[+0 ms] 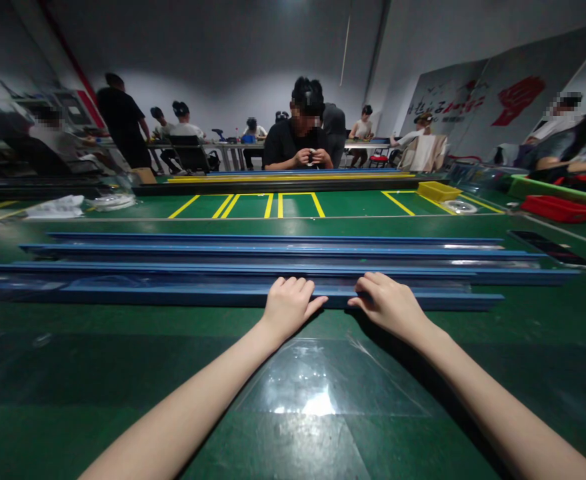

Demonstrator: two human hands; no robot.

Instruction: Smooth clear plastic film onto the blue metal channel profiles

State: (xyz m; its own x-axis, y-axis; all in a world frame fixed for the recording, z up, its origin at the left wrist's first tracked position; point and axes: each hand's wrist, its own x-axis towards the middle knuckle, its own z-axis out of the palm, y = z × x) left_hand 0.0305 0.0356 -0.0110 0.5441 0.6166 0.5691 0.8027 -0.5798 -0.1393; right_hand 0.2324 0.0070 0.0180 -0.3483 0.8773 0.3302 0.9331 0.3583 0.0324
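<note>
Here, both bare forearms stretch straight forward across a green tabletop (pixel 73 373), palms down. The left hand (pixel 290 305) and right hand (pixel 389 305) lie side by side, near each other but apart, on the nearest blue rail (pixel 173 297). This long strip runs crosswise in front of the person. Each grip is half closed on it: fingers hooked over its top, thumb stretched along its near edge. More blue rails (pixel 223 252) lie parallel just behind. A clear plastic sheet (pixel 323 393) lies under the wrists. Red writing on a far wall banner (pixel 453 100) is too blurred to read.
</note>
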